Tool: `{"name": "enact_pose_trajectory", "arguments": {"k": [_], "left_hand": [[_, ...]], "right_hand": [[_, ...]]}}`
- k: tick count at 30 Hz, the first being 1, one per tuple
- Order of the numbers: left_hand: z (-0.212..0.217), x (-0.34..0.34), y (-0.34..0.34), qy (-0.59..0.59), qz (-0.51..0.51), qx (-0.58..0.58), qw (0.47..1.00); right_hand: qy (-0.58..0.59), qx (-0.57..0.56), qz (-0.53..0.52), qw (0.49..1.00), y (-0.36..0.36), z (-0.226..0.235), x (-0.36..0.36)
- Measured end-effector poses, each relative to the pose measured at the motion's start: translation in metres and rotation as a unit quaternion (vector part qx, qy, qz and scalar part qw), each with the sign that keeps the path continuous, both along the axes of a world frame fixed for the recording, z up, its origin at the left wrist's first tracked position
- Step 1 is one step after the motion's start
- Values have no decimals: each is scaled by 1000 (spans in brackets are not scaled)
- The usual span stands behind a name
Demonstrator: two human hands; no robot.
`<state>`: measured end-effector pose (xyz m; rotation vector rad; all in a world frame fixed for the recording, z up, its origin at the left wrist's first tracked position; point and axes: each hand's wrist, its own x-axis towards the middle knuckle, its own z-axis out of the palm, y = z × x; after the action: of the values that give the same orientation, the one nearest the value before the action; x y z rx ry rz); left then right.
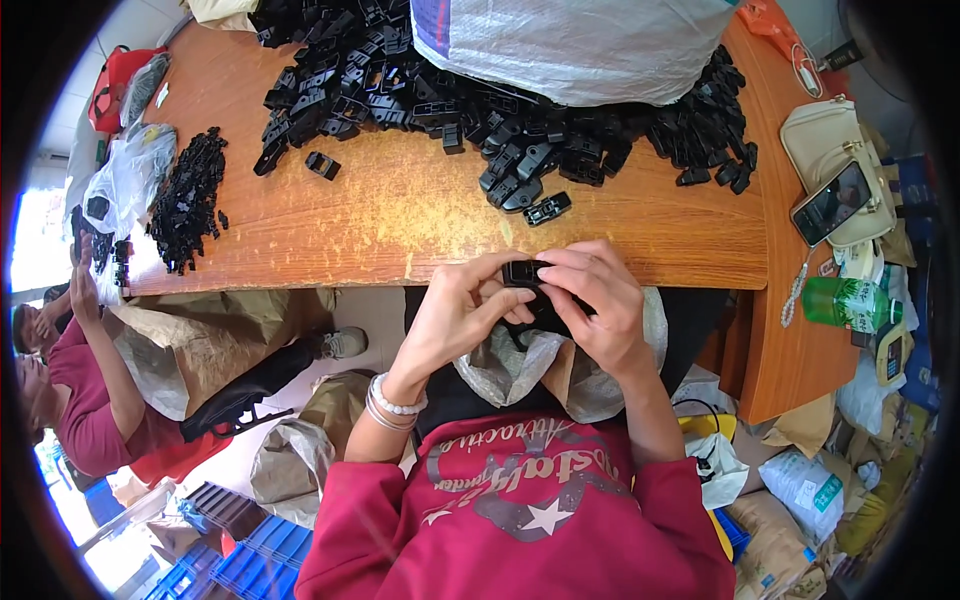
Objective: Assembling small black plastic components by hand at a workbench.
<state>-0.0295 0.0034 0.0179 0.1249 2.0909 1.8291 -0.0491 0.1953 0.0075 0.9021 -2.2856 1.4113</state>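
A small black plastic part (521,271) sits between my two hands, just off the near edge of the wooden table (380,230). My left hand (462,308) pinches it from the left with thumb and fingers. The fingertips of my right hand (603,298) grip its right end. Fingers cover much of the part, so its details are hard to make out. Beyond my hands a single black plastic piece (547,208) lies at the front of a big heap of similar black parts (350,85). An opened woven sack (560,375) rests on my lap beneath my hands.
A full white woven sack (575,50) presses on the heap. Smaller black parts (188,200) are piled at left, beside a clear plastic bag (130,175). At right are a cream handbag (835,130), a phone (832,203) and a green bottle (850,303). A co-worker (95,400) sits at left.
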Motion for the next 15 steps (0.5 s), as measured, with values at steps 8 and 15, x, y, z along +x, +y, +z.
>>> {"name": "enact_pose_trajectory", "arguments": {"k": [8, 15], "left_hand": [[8, 9, 10, 177, 54, 1, 983], [-5, 11, 7, 225, 114, -31, 967]], "right_hand": [[-180, -115, -18, 977, -15, 3, 9], [-116, -55, -56, 990, -17, 9, 13]]}}
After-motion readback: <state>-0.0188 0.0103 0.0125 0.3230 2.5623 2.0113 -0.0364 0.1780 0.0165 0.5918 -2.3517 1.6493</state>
